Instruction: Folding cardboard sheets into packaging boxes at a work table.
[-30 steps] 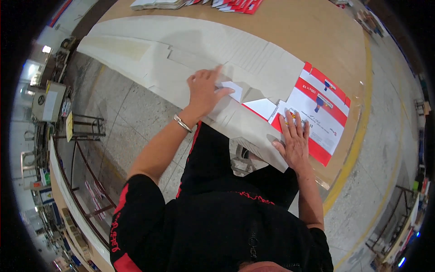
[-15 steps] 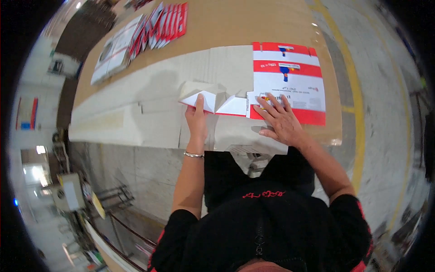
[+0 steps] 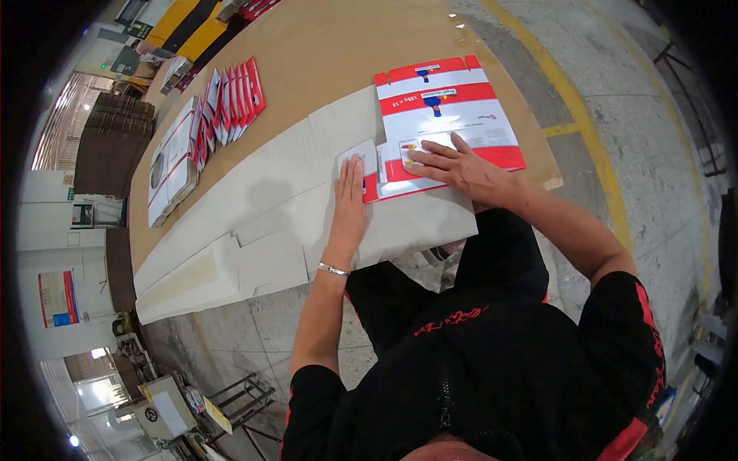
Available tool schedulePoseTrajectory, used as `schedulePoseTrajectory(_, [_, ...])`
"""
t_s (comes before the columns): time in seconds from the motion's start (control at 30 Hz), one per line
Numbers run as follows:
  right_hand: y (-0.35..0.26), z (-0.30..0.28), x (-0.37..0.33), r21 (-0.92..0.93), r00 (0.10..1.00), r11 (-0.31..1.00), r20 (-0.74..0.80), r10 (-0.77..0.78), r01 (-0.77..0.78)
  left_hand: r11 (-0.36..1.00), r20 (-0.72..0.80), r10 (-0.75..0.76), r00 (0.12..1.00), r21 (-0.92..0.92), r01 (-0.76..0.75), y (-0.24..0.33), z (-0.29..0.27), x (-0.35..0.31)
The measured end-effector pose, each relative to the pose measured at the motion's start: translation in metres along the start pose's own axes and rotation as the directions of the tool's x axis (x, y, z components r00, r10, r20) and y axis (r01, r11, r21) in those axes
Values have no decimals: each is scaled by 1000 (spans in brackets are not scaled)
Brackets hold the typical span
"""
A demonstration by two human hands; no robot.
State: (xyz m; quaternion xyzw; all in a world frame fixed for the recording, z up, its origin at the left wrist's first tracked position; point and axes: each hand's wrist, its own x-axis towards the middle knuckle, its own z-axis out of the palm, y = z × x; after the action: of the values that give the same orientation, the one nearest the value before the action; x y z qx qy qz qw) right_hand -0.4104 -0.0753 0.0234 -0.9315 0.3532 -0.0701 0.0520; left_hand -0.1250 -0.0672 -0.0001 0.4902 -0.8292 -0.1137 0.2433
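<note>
A red-and-white printed carton blank (image 3: 473, 123) lies nearly flat at the table's front right, with a small blue figure on its panels. My right hand (image 3: 465, 170) presses flat on its lower part, fingers stretched and apart. At the blank's left end a folded flap (image 3: 357, 152) lies with its white face up. Over that flap my left hand (image 3: 351, 203) rests with straight fingers laid flat on it. The left fingers cover part of the flap. Beneath both hands is a large grey-white cardboard sheet (image 3: 269, 207).
Several folded red-and-white cartons (image 3: 242, 96) stand fanned out at the table's left, beside a strapped bundle of flat cartons (image 3: 171, 165). A brown table (image 3: 338, 54) carries everything. A tall brown stack (image 3: 115, 146) stands beyond its left edge. Yellow lines (image 3: 592, 138) mark the floor at right.
My left hand has brought the raised, creased left flap over to the right and down flat. My right hand stays on the carton blank. The whole view has turned and shifted.
</note>
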Motion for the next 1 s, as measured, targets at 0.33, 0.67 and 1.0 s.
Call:
schedulePoseTrajectory(0.33, [0,14,4,-81,1000,996,-9,-28,27,986,176,-13,984,164,-16,16,0,1])
schedulePoseTrajectory(0.67, [-10,31,1,-201,1000,980,-21,-11,7,927,218,-130,967,372,41,18,9,4])
schedulePoseTrajectory(1.0, [-8,43,-1,-204,998,979,-63,-11,-2,887,268,-265,926,444,125,28,12,10])
